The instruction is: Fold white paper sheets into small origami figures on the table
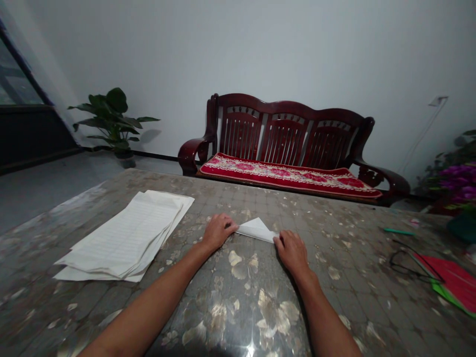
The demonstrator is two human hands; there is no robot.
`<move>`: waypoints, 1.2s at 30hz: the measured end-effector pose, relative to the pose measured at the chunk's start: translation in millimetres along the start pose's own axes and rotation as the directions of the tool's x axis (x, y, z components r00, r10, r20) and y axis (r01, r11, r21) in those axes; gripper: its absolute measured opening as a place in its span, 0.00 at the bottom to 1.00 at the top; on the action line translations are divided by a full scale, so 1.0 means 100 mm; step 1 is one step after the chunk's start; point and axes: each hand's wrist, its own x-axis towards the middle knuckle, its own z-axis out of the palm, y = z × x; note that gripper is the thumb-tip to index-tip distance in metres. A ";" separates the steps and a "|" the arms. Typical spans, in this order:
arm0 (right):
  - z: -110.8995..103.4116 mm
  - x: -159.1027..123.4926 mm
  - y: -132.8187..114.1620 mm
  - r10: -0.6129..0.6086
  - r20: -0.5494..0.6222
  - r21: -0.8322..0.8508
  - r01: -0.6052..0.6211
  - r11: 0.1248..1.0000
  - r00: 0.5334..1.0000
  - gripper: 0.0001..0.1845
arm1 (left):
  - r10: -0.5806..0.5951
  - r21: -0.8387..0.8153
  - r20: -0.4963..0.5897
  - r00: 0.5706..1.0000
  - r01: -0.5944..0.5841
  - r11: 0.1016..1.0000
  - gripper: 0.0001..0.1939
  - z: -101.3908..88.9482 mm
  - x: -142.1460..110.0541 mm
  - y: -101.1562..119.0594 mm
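Observation:
A folded white paper triangle point(256, 229) lies on the marbled, glossy table top point(238, 307), its point facing away from me. My left hand point(218, 232) is at its left end, with the fingertips on the paper. My right hand point(292, 252) holds its right end, with the fingers curled over the corner. To the left of my hands lies a loose stack of lined white paper sheets point(124, 235), which neither hand touches.
Black-framed glasses point(412, 265), a green pen point(398, 231) and red and green paper point(448, 280) lie at the table's right. Beyond the far edge stand a dark wooden bench point(282, 131) with a red cushion, a potted plant point(111, 121) and purple flowers point(459, 183).

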 end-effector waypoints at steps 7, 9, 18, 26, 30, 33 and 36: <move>0.01 0.01 0.00 0.011 0.023 -0.009 -0.011 1.000 1.000 0.13 | -0.027 0.056 0.019 0.999 0.026 0.998 0.11 0.00 -0.01 0.02; 0.00 0.01 0.00 0.018 0.024 -0.014 -0.018 1.000 1.000 0.13 | -0.025 0.089 0.017 1.000 0.024 0.996 0.11 0.01 -0.01 0.03; -0.04 0.00 -0.04 0.044 0.038 -0.028 -0.043 0.999 0.998 0.12 | 0.000 0.118 0.012 1.000 -0.001 0.993 0.10 0.00 -0.03 0.06; -0.05 -0.02 -0.06 0.049 0.025 -0.051 -0.047 0.998 0.999 0.12 | 0.037 0.162 0.012 0.999 -0.039 0.986 0.10 0.00 -0.03 0.06; -0.06 -0.02 -0.07 0.058 0.040 -0.053 -0.056 0.997 0.998 0.12 | 0.047 0.170 0.006 0.999 -0.047 0.984 0.10 -0.01 -0.03 0.07; -0.07 -0.02 -0.07 0.062 0.034 -0.055 -0.060 0.997 0.998 0.12 | 0.041 0.168 0.014 0.999 -0.043 0.985 0.10 -0.01 -0.03 0.08; -0.09 -0.03 -0.07 0.057 0.025 -0.052 -0.055 0.997 0.998 0.11 | 0.034 0.161 0.022 0.999 -0.037 0.986 0.10 -0.01 -0.03 0.08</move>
